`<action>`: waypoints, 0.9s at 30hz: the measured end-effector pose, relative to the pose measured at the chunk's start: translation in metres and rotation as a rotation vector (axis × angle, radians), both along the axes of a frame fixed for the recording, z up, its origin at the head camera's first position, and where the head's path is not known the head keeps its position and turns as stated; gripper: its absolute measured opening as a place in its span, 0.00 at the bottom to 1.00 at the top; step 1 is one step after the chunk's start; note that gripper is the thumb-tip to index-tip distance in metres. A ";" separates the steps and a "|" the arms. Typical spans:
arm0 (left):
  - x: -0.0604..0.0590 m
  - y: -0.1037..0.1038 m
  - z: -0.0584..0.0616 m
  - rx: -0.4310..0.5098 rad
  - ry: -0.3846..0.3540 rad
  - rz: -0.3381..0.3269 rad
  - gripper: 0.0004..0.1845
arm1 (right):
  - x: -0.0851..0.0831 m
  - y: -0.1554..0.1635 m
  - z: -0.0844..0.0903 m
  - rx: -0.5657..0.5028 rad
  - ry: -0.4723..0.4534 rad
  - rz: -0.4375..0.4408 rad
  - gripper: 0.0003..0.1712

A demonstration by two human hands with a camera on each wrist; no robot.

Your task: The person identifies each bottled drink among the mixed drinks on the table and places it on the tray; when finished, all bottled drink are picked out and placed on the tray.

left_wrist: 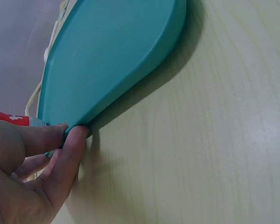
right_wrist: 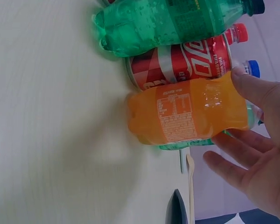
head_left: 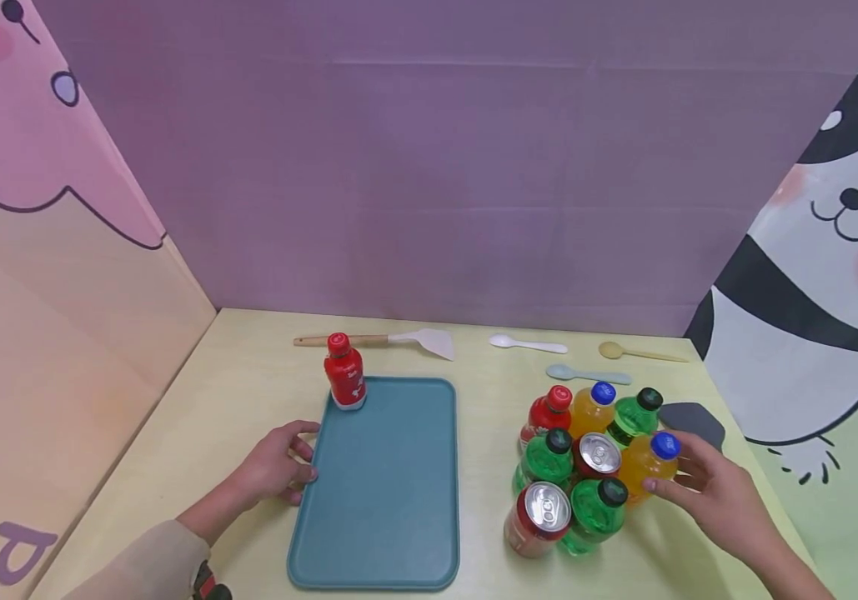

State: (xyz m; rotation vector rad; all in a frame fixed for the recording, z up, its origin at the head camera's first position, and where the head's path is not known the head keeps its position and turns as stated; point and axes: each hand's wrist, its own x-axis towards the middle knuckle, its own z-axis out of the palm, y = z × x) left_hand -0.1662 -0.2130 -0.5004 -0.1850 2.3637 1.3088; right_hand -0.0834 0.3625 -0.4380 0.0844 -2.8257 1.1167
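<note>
A blue-green tray [head_left: 383,483] lies on the table. My left hand [head_left: 278,462] is at its left side, with thumb and fingertips pinching the rim in the left wrist view. A red bottle [head_left: 346,375] stands at the tray's far left corner. On the right, my right hand [head_left: 725,496] has its thumb and fingers around the upper part of an orange soda bottle [right_wrist: 177,112] with a blue cap. That bottle stands at the right side of a tight group with green soda bottles [head_left: 595,521], red soda cans [head_left: 539,525], another orange bottle [head_left: 592,412] and another red bottle [head_left: 544,418].
Along the back lie a spatula [head_left: 429,340], a white spoon [head_left: 529,344], a pale blue spoon [head_left: 586,375] and a tan spoon [head_left: 642,353]. A dark grey flat piece [head_left: 693,422] lies behind the right hand. Printed cloth walls enclose the table.
</note>
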 end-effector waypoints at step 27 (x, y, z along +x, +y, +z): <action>0.002 0.001 0.004 0.018 0.017 0.005 0.41 | 0.013 -0.018 0.124 0.148 0.180 -0.083 0.30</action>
